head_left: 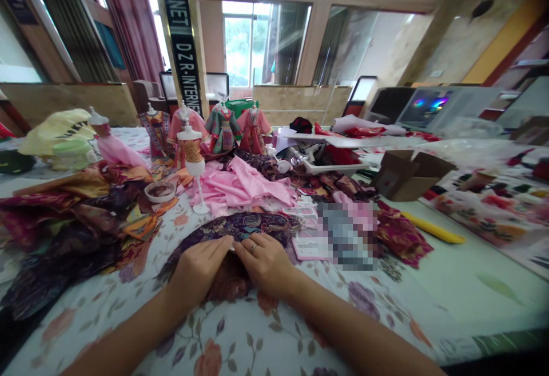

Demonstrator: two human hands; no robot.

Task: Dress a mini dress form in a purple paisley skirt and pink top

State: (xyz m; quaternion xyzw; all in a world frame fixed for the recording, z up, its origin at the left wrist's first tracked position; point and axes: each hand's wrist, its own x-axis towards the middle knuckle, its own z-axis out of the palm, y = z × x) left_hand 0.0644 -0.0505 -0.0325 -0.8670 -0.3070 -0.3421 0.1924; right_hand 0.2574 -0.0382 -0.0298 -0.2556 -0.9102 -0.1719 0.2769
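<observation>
A piece of dark purple patterned fabric (253, 222) lies on the flowered tablecloth (240, 336), its brownish underside showing below my hands. My left hand (199, 267) is closed on the fabric, fingers pressed together and pointing inward. From the other side my right hand (266, 264), with a ring on one finger, also pinches it. The fingertips of both hands nearly meet at the middle. Something small and white shows between them, too small to name. Just beyond the fabric stands a small white mannequin (195, 169) with a gold patterned top.
Crumpled pink cloth (244, 184) lies behind. Several doll-size mannequins in robes (222, 130) stand farther back. Dark and orange cloth scraps (81, 216) cover the left, around a roll of tape (160, 192). To the right are an open cardboard box (407, 178) and a yellow tool (433, 230).
</observation>
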